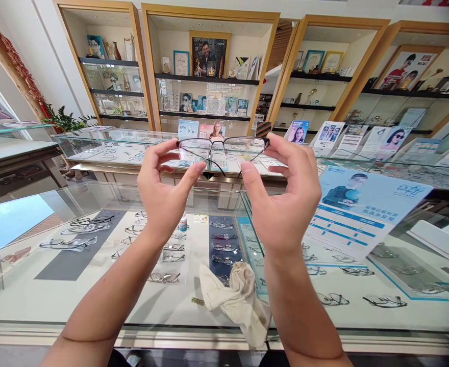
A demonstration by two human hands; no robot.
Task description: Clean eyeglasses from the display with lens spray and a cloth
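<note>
A pair of eyeglasses [217,147] with a dark upper rim is held up level above the glass counter, its temples folded behind the lenses. My left hand [167,186] grips the left end of the frame between its fingers, thumb below. At the right end, my right hand [285,188] holds the frame the same way. Below the hands, a crumpled cream cloth [240,300] lies on the counter's glass top near the front edge. Beside it is a small brass-coloured piece [197,301]. A small white bottle [183,223] stands behind my left forearm.
Rows of eyeglasses [90,224] lie in the glass counter [132,318] on both sides of my arms. A blue-and-white printed sign [362,209] stands at the right. Across the aisle is another glass showcase [113,150], with wooden display shelves [207,76] behind it.
</note>
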